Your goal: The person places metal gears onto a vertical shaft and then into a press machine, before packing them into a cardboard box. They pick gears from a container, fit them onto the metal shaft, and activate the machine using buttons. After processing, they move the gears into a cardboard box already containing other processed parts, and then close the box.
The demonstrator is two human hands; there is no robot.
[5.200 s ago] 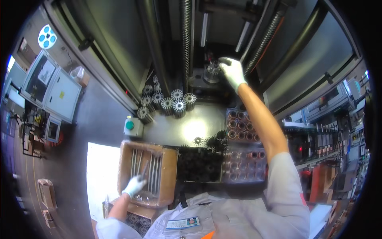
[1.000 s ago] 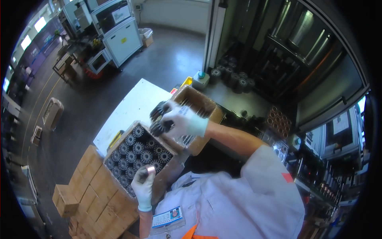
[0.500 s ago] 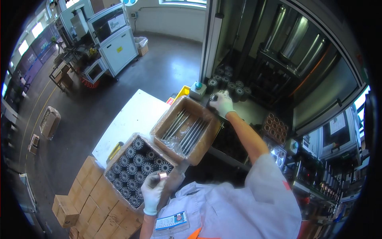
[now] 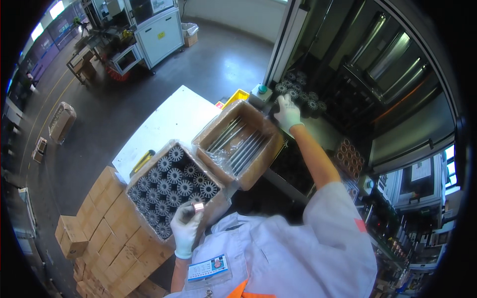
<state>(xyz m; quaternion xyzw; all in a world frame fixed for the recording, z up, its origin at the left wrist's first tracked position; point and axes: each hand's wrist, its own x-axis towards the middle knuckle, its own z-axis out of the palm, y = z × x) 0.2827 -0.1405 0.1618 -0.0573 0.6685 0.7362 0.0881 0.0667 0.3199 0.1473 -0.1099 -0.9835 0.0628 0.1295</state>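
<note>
My gloved left hand (image 4: 185, 229) is closed, pinching a short copper-coloured ring (image 4: 198, 207) between thumb and fingers. It is over the near right edge of a plastic-lined box (image 4: 222, 202) filled with slotted metal cores (image 4: 184, 187) standing in rows. My right arm stretches forward to the machine, where my gloved right hand (image 4: 288, 113) is beside a cluster of similar slotted cores (image 4: 312, 105). Its fingers are curled; a dark shape shows against their inner side, too unclear to name. A second carton (image 4: 276, 149), between my hands, holds several long metal shafts (image 4: 247, 151).
A green button box (image 4: 261, 92) and a yellow bin (image 4: 235, 98) adjoin the machine's door frame. Copper rings fill a tray (image 4: 349, 158) right of my right forearm. Stacked brown cartons (image 4: 112, 233) stand at lower left, beside a white table (image 4: 164, 124) with a yellow-handled cutter (image 4: 142, 163).
The whole view has shifted, so the boxes sit higher in it. My right hand has turned a little, and a core seen at its fingers no longer shows clearly. My left hand keeps the copper ring.
</note>
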